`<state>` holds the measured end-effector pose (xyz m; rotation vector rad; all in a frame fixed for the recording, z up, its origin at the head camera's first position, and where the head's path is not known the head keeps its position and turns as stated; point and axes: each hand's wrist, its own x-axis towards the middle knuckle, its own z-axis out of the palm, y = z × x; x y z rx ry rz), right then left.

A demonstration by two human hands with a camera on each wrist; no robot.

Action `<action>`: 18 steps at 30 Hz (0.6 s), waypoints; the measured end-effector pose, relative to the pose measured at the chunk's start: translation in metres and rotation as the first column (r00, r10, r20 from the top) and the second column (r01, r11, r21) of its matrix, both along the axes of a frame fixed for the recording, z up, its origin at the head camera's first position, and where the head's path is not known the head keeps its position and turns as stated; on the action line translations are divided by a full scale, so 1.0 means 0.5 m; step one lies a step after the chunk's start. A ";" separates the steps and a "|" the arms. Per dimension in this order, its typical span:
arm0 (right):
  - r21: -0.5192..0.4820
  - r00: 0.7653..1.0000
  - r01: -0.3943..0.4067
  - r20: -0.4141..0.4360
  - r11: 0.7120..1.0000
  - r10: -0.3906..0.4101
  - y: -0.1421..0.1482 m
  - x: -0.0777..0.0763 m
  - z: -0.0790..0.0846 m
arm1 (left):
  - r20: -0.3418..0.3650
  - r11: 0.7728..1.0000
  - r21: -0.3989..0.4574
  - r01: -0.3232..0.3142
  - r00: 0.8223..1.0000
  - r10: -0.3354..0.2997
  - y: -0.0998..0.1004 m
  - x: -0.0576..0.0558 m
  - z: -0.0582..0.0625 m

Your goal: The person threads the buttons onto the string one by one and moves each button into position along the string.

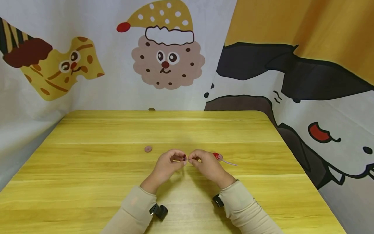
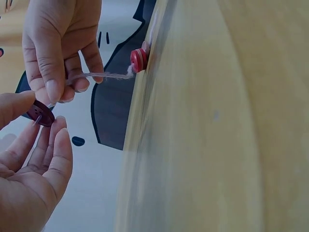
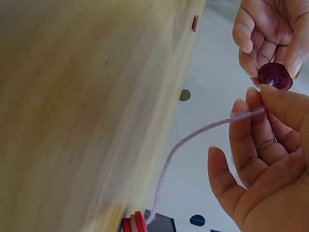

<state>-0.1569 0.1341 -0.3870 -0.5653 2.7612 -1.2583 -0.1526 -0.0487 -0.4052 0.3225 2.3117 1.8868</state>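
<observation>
My left hand [image 1: 168, 165] pinches a dark maroon button [image 3: 279, 72] by its rim between thumb and fingers, above the table. Close beside it, my right hand [image 1: 209, 165] pinches a pale purple yarn [image 3: 179, 144] near its end between thumb and fingertips. A pale bit shows at the button's holes in the right wrist view; how far the yarn goes through I cannot tell. From the right fingers the yarn sags down to a small stack of red and pink buttons [image 2: 138, 60] on the table, strung on it.
One pinkish-brown button [image 1: 148, 149] lies flat on the wooden table [image 1: 96, 195], left of the hands. A loose yarn tail [image 1: 230, 163] trails right from the stack. Behind the table hangs a curtain [image 1: 117, 87] with cartoon prints.
</observation>
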 end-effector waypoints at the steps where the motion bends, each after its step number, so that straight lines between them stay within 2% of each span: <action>1: -0.001 1.000 0.001 -0.004 1.000 -0.001 0.000 0.000 0.000 | 0.003 1.000 -0.002 0.000 1.000 0.000 0.000 0.000 0.000; 18: -0.071 0.999 0.006 -0.034 0.997 -0.008 -0.005 -0.002 -0.008 | 0.010 0.999 0.040 -0.002 1.000 0.001 0.005 -0.001 -0.002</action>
